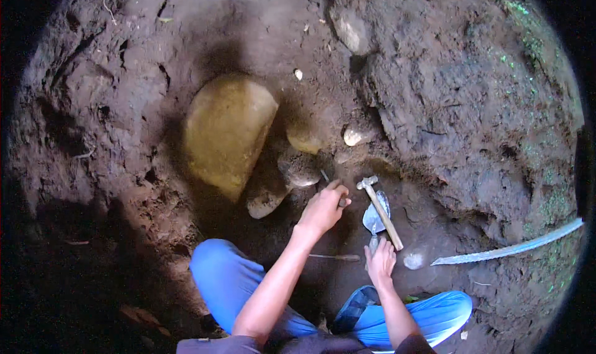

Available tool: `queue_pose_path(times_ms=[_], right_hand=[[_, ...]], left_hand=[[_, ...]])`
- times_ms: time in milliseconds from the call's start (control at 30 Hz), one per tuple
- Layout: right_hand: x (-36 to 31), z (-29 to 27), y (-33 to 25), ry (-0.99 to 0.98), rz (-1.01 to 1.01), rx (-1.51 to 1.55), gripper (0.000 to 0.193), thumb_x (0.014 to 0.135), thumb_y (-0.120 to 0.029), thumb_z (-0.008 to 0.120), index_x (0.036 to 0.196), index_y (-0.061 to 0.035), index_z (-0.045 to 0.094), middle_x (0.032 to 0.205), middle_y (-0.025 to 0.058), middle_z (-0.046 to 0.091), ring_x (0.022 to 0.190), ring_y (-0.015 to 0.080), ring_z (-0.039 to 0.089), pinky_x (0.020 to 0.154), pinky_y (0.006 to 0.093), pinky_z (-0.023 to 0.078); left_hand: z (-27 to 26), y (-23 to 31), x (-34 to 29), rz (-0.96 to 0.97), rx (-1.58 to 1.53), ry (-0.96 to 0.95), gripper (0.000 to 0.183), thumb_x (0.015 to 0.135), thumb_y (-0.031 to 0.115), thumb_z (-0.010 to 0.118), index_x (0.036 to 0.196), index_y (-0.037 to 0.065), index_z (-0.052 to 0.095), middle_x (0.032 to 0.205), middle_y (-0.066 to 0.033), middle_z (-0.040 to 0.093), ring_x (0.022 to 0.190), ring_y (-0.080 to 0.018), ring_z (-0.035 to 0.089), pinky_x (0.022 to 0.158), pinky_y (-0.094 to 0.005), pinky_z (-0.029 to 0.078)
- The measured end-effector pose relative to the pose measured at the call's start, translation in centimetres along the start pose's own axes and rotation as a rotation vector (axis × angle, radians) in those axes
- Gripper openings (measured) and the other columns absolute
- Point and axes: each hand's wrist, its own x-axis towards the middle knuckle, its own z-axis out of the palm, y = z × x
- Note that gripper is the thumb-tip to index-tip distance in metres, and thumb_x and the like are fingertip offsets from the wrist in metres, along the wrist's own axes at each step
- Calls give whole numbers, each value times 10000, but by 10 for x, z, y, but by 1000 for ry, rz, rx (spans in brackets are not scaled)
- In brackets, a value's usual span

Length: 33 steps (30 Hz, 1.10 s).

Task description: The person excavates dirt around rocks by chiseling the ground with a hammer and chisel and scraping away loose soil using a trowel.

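Note:
My left hand point(324, 206) is closed around a slim tool with a thin metal tip point(325, 176); most of it is hidden in my fingers. The tip points at the soil beside a half-buried stone point(303, 181). Lower right, my right hand point(381, 262) has its fingers closed on the handle of a pointed trowel point(372, 220), which lies blade away from me. A small hammer with a wooden handle point(387, 220) lies across the trowel's blade, its head up and to the left. Between my forearms lies a thin rod with a wooden handle point(347, 257).
A large, pale yellowish stone point(230, 130) rises from the dirt at the left. Smaller stones point(354, 135) stick out beyond my hands. Rough earth walls point(434, 105) surround the pit. A pale ribbed strip point(509, 245) lies at the right, near a round stone point(414, 260).

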Motion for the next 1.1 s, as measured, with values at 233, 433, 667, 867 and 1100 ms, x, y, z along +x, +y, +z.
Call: queue_pose_path(times_ms=[233,433,667,867,1100], right_hand=[[22,32,26,-57,-45,323,386,816,-124,738,1112,12,531,904,212,614,811,434,650,751,519,538],[11,-76,-39,-636,449,1591,193,1049,-275,463,1069,-91,518,758,18,548,502,118,549,432,259,491],[36,-45,-87,-482,6,1015,369,975,-170,606,1286,18,539,796,109,656,574,185,643,489,347,512],[100,-29,-127,-95,-328,578,301,1030,-255,509,1219,-22,536,1052,295,645,957,515,631,811,595,499],[108,-29,-156,-94,-243,552,328,1062,-284,429,1054,7,580,865,320,671,881,526,641,772,596,513]], left_hand=[[-6,-2,-23,31,144,36,293,946,188,649,1180,15,618,1454,-261,485,1247,-459,531,1042,-480,469],[-46,-15,-46,52,163,54,286,942,156,661,1183,2,648,1394,-258,552,1302,-438,514,1081,-454,448],[-94,-15,-61,66,291,63,230,925,106,657,1129,-1,657,1363,-277,563,1295,-438,521,1061,-463,464],[-90,-28,-74,-79,220,124,211,911,38,647,1113,-22,648,1369,-295,547,1358,-421,455,1060,-455,467],[-98,-51,-80,-84,244,40,248,887,28,645,1133,19,672,1454,-263,485,1244,-438,547,1024,-454,487]])
